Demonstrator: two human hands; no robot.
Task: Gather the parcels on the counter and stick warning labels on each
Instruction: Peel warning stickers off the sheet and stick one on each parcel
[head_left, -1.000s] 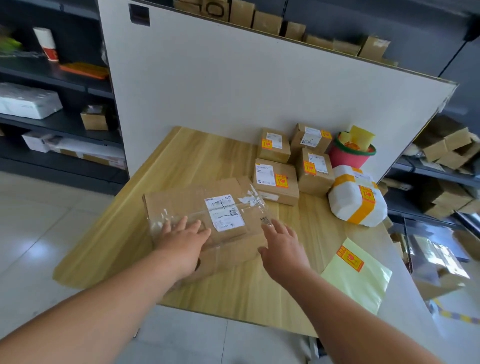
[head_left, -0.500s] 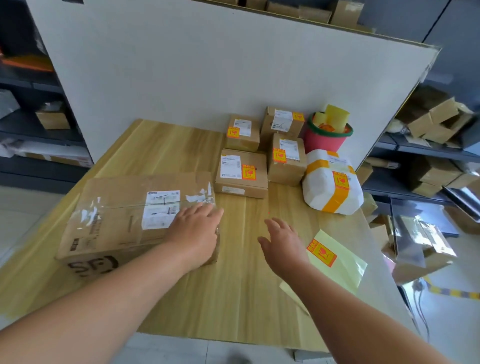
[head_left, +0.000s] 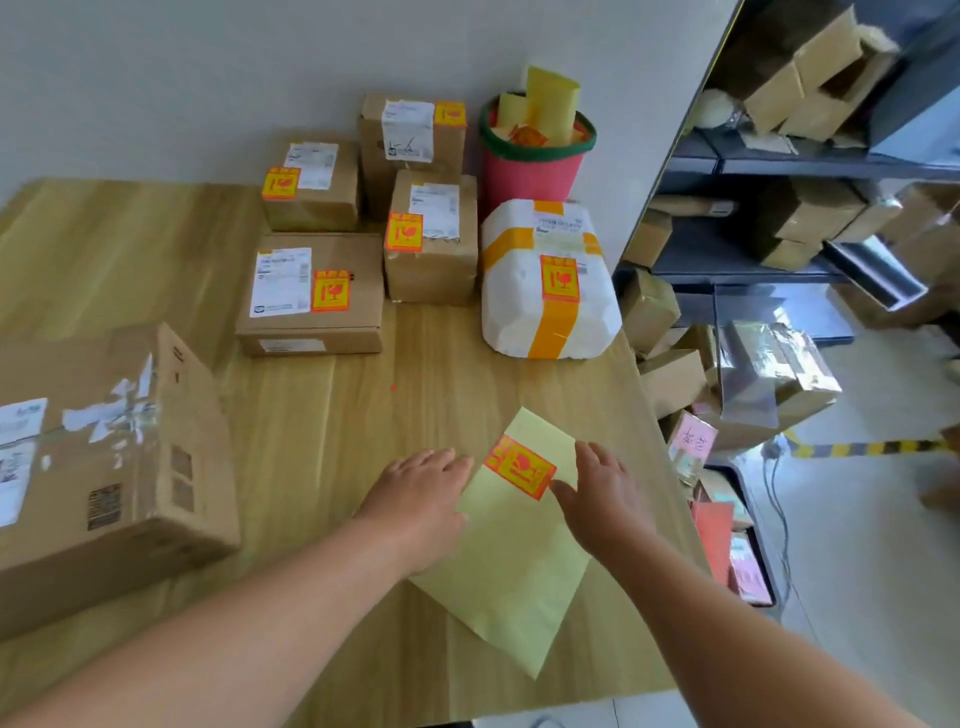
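Near the counter's right edge, the left hand rests flat on the yellow backing sheet while the right hand, relaxed and empty, sits just beside the warning label, which might crease or stick to itself if peeled hastily for the unlabelled large box at left.

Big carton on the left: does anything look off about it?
Yes. The big carton has torn white label scraps stuck across its top, and shows no orange warning label, unlike the white parcel and small boxes beyond.

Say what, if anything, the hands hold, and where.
Nothing held: left hand rests open on the yellow sheet edge, right hand open beside the label.
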